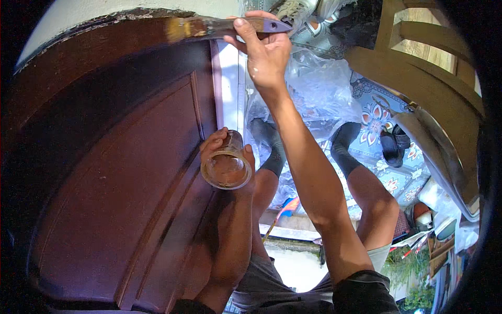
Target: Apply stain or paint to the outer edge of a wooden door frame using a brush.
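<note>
My right hand (265,49) is raised and grips a flat paintbrush (219,27) by its purple handle. The bristles point left and touch the top edge of a dark reddish-brown panelled wooden door (120,172). My left hand (228,152) holds a clear glass jar (226,168) with brownish liquid in it, close to the door's right edge at chest height. Both forearms come up from the lower edge of the view.
Below me are my legs in dark socks (342,149), standing on crumpled clear plastic sheeting (319,89). A patterned tiled floor (376,118) with dark sandals (392,146) lies to the right. A wooden frame (418,68) curves along the upper right. A white wall (104,10) borders the door.
</note>
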Available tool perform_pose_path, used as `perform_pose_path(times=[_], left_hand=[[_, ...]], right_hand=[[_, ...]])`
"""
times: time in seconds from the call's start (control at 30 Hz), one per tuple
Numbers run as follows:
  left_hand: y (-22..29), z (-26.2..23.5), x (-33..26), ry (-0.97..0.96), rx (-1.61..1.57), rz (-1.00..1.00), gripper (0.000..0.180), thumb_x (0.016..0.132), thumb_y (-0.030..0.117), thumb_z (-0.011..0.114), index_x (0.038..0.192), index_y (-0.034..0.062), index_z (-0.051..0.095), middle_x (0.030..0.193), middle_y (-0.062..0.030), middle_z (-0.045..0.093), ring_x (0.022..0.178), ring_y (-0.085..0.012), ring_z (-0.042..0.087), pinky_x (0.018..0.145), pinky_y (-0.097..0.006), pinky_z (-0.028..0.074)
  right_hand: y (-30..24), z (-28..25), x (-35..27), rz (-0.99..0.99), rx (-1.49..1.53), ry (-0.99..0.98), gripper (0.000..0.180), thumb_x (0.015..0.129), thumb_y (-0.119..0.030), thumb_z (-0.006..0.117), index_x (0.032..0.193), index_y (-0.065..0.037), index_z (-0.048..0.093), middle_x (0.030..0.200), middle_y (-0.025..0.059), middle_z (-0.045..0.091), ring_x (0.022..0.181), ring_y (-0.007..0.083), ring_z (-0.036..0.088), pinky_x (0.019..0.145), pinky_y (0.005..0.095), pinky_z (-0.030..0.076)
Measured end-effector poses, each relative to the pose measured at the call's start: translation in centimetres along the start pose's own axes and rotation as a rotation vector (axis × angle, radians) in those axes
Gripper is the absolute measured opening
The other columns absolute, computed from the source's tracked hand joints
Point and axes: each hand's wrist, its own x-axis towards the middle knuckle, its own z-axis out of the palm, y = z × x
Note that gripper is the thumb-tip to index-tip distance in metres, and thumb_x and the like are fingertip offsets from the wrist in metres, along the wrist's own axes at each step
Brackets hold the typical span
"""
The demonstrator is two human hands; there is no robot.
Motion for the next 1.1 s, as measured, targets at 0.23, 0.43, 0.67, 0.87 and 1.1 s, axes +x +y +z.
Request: perform_pose_path(times=[0.23,0.43,0.67,0.87,1.1], left_hand=[[-0.7,0.5,1.4,-0.029,-0.002,-0.001,0.053,0.079,0.006,0.071,0.121,0.0041,0.039,0.117,-0.0128,0.047,0.112,-0.0265,0.049,0.1,-0.041,0.039],[-0.5,1.7,1.7,0.043,0.035,-0.013,0.049,0.076,0.017,0.075,0.11,0.0039,0.042,0.107,-0.0138,0.051,0.104,-0.0266,0.053,0.093,-0.039,0.044],[-1.0,0.6,2.5,0.032,0.006,-0.011,0.048,0.077,0.014,0.073,0.112,0.0038,0.041,0.11,-0.0138,0.049,0.105,-0.0265,0.053,0.095,-0.04,0.043],[-2.1,0.3,2.6,0.059,0.013,-0.031,0.048,0.078,0.013,0.073,0.113,0.0038,0.041,0.11,-0.0137,0.049,0.106,-0.0263,0.053,0.096,-0.04,0.043],[-3.9,0.4,2.4,0.043,0.017,-0.029,0.046,0.079,0.01,0.07,0.114,0.0039,0.041,0.113,-0.0131,0.047,0.109,-0.0253,0.052,0.099,-0.04,0.041]], right_hand=[[2.9,-5.3,1.8,-0.035,-0.424,0.259,0.02,0.082,-0.007,0.071,0.098,-0.001,0.06,0.084,0.0069,0.065,0.076,0.0115,0.062,0.065,0.0254,0.052],[2.9,-4.1,1.2,-0.182,-0.508,0.259,0.018,0.08,-0.007,0.072,0.095,-0.003,0.062,0.082,0.0042,0.065,0.074,0.0111,0.061,0.068,0.0252,0.05],[-1.0,1.7,-2.2,-0.198,-0.357,0.129,0.017,0.086,-0.002,0.064,0.099,0.003,0.056,0.09,0.0131,0.066,0.08,0.0142,0.063,0.068,0.0255,0.052],[-4.3,1.4,-1.9,0.006,0.041,0.128,0.026,0.086,-0.004,0.065,0.107,0.001,0.05,0.096,0.0158,0.066,0.083,0.0161,0.064,0.07,0.0293,0.057],[4.6,-4.7,2.1,-0.033,-0.19,0.15,0.028,0.086,-0.009,0.066,0.109,0.0,0.051,0.097,0.0133,0.065,0.089,0.018,0.064,0.072,0.031,0.059]])
